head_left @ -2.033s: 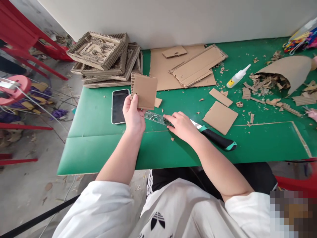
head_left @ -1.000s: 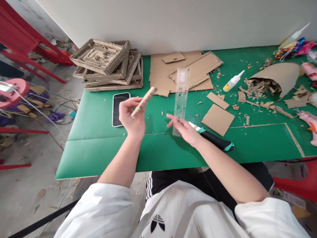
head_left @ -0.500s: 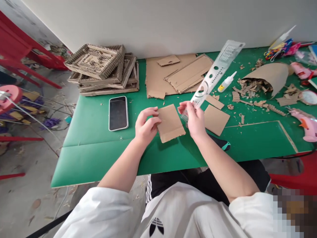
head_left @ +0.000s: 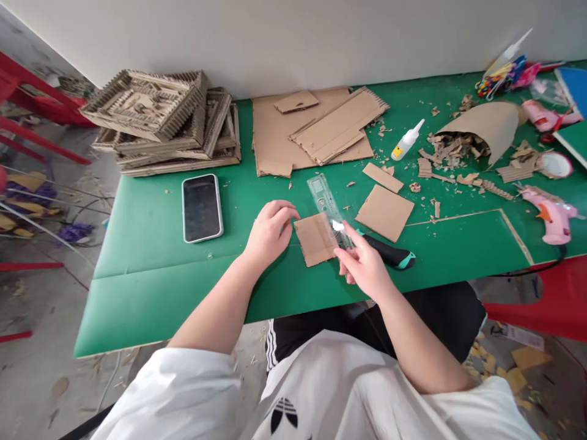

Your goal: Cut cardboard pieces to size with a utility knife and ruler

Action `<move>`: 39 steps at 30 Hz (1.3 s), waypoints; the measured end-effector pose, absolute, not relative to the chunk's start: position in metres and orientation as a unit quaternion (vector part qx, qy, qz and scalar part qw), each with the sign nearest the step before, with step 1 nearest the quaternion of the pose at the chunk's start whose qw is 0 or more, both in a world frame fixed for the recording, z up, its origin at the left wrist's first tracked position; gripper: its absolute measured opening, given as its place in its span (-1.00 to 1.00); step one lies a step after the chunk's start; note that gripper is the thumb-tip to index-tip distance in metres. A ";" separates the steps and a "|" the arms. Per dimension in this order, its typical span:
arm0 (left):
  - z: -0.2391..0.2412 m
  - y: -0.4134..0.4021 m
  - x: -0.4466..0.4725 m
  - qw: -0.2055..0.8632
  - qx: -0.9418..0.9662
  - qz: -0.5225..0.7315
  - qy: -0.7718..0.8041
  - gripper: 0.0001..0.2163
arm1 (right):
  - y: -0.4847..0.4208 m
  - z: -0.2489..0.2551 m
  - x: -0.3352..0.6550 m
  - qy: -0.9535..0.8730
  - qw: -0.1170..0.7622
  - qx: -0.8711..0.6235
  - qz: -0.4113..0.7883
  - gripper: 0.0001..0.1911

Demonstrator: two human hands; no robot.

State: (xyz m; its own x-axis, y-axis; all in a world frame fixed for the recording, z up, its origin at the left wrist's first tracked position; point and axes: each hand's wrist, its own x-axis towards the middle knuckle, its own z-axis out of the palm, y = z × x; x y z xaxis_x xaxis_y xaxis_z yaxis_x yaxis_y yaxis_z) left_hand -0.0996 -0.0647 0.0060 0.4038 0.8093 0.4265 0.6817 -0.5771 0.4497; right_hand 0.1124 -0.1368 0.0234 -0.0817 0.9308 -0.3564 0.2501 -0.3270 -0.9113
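Note:
A small brown cardboard square (head_left: 314,239) lies flat on the green table (head_left: 183,269) in front of me. My left hand (head_left: 268,232) rests at its left edge, fingers curled against it. A clear plastic ruler (head_left: 326,205) lies across the square's right side, running away from me. My right hand (head_left: 364,264) pinches the ruler's near end between thumb and fingers. A black and teal utility knife (head_left: 389,255) lies just right of that hand.
A phone (head_left: 202,207) lies face up at the left. Stacked cardboard frames (head_left: 156,122) stand at the back left, flat cardboard sheets (head_left: 312,131) behind. A glue bottle (head_left: 406,142), cardboard scraps (head_left: 458,153), another square (head_left: 384,212) and a pink glue gun (head_left: 550,214) are at the right.
The cardboard square went from held upright in my left hand to flat on the table. My right hand lifted the ruler, swung it through the air and laid it across the square.

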 end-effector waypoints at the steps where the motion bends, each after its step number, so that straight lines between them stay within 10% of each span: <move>1: 0.007 -0.066 -0.098 0.100 0.819 0.330 0.458 -0.81 | -0.139 0.021 0.109 -0.508 0.296 -0.598 0.545 -0.31; 11: 0.001 -0.096 -0.083 0.070 0.860 0.250 0.439 -0.73 | -0.153 0.011 0.089 -0.640 0.228 -0.583 0.446 -0.42; 22: -0.004 -0.103 -0.093 0.041 0.880 0.189 0.433 -0.47 | -0.065 0.036 0.179 -0.711 0.240 -0.656 0.080 -0.70; 30: -0.002 -0.092 -0.112 0.139 0.935 0.111 0.307 -0.25 | 0.020 0.021 0.202 -0.702 0.037 -0.711 0.014 -0.66; 39: -0.001 -0.100 -0.100 0.093 0.917 0.116 0.371 -0.21 | -0.007 0.048 0.185 -0.684 0.199 -0.702 0.001 -0.59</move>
